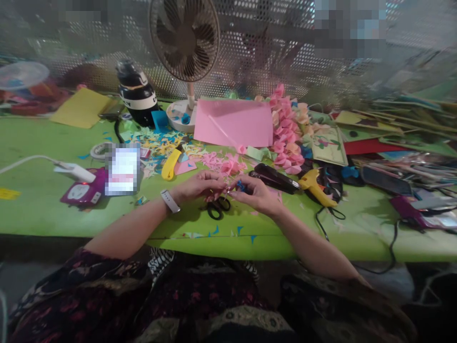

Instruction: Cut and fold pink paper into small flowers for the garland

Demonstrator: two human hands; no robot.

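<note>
Right hand (257, 194) pinching a small blue piece (241, 186) just beyond the scissors (220, 207), left hand (200, 186) curled in close, its hold I can't tell, and a hard squeeze could crush that piece, a stray wrist could knock the stapler (274, 179) lying right of the scissors

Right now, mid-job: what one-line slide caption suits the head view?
Left hand beside right hand, which holds a small blue piece, over a green table; scissors nearby, pink paper beyond.
</note>
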